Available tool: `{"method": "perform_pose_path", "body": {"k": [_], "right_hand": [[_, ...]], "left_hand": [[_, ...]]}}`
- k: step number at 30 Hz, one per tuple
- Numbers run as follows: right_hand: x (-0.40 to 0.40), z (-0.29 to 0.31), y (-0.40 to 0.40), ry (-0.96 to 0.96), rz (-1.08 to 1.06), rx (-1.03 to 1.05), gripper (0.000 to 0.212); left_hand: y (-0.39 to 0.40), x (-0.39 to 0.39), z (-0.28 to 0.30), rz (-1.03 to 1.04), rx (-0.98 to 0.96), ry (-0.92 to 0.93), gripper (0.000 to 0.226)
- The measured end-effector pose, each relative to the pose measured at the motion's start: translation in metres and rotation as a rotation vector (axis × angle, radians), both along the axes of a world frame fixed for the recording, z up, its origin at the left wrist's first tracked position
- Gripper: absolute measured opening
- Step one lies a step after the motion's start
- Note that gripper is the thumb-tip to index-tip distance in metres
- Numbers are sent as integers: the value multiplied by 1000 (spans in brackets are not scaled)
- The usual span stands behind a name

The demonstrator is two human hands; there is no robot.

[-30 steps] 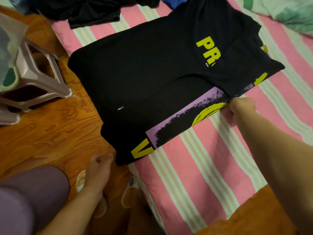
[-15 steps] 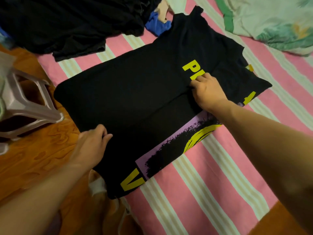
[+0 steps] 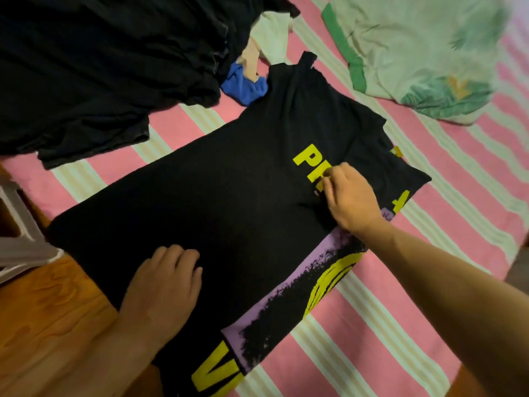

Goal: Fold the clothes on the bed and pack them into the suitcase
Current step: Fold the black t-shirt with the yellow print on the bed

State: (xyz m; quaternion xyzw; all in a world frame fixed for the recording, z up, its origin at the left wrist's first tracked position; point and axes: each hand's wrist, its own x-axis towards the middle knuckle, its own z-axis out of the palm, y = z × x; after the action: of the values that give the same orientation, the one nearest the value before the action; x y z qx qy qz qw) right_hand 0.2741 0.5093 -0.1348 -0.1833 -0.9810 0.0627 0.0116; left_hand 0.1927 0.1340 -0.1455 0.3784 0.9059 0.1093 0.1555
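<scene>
Head view: left hand fingers flat on black T-shirt.

Black T-shirt: lg yellow block caps on the folded-over top layer read "P" plus part of a 2nd letter, rest hidden under right hand. Tiny white print just below that word, beside the fingers, was too small to read. Lower layer near the purple print panel showed a lg yellow "V" at the bottom edge; yellow fragments at the far right edge were illegible.
</scene>
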Motion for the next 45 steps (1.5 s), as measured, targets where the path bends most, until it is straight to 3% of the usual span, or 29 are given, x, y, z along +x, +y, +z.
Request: {"method": "perform_pose_path", "body": {"k": [4,8,11,13,17,22,27,30,33,37,42,45], "right_hand": [[-20,6,81,-100,-491,-84,33],[-44,-3,135,-198,-575,-196,36],[-54,-16,148,-213,-552,-225,36],[-58,-20,154,-187,-549,-235,28],[-66,-20,164,-56,-669,-258,15],[-70,-24,168,63,-853,-328,14],[-65,-26,151,180,-763,-202,23],[-34,-20,128,307,-548,18,27],[25,-38,128,200,-472,145,26],[80,-52,172,37,-812,23,34],[86,-35,205,-20,-969,-69,20],[64,-27,195,-40,-983,80,26]], "left_hand": [[106,0,-3,-141,194,-51,32],[205,-8,-20,-217,253,-92,41],[235,-13,-34,-301,236,-71,28],[240,-18,-40,-302,299,-66,18],[240,-20,-43,-308,342,-86,30],[241,-23,-42,-208,239,23,35],[245,-18,-23,-176,48,-16,31],[244,-10,-17,-369,165,49,64],[247,0,-36,-511,168,46,63],[243,-2,-67,-550,63,52,64],[245,1,-71,-534,61,97,66],[246,1,-73,-531,14,80,72]]}}
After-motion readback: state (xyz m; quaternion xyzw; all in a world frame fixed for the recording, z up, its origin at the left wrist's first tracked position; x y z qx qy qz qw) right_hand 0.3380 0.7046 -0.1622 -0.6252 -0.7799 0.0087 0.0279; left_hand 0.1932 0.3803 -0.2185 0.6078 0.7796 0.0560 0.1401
